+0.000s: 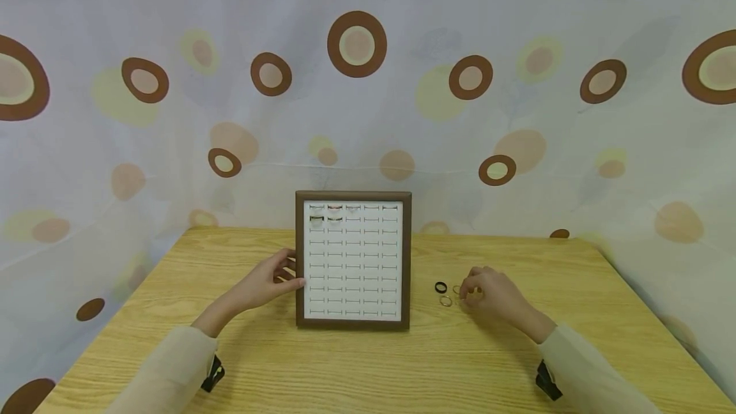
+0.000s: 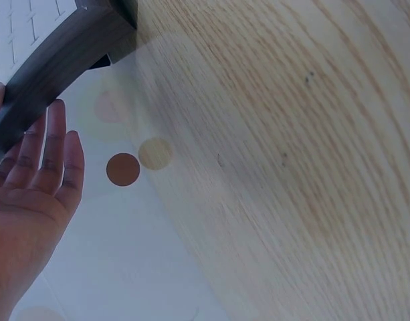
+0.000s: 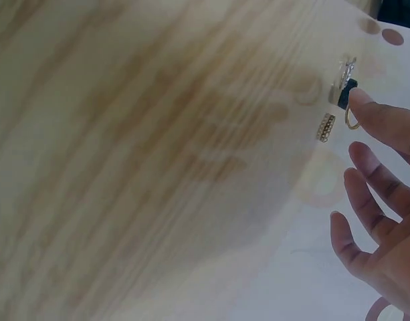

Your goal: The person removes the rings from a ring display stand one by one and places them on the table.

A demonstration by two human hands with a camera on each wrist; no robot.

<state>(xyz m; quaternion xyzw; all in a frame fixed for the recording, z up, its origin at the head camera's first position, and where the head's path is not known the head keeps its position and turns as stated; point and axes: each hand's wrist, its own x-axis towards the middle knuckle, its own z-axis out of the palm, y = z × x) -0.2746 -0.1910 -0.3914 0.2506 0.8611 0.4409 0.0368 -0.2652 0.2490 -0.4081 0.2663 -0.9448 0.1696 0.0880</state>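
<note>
A brown-framed ring display tray (image 1: 299, 302) stands tilted at the middle of the wooden table, with a few rings (image 1: 317, 217) in its top rows. My left hand (image 1: 282, 273) rests against the frame's left side (image 2: 51, 63), fingers (image 2: 54, 144) straight. My right hand (image 1: 480, 289) hovers over loose rings to the right of the tray: a black ring (image 1: 441, 287), a silver ring (image 1: 446, 301) and a gold ring (image 1: 457, 289). In the right wrist view the index fingertip (image 3: 365, 107) sits beside the gold ring (image 3: 352, 122) and black ring (image 3: 343, 93); a stone-set ring (image 3: 325, 127) lies apart.
The wooden table (image 1: 368, 369) runs to a rounded back edge. A pale curtain with brown circles (image 1: 356, 43) hangs close behind and around it. Bare wood lies in front of the tray and at both sides.
</note>
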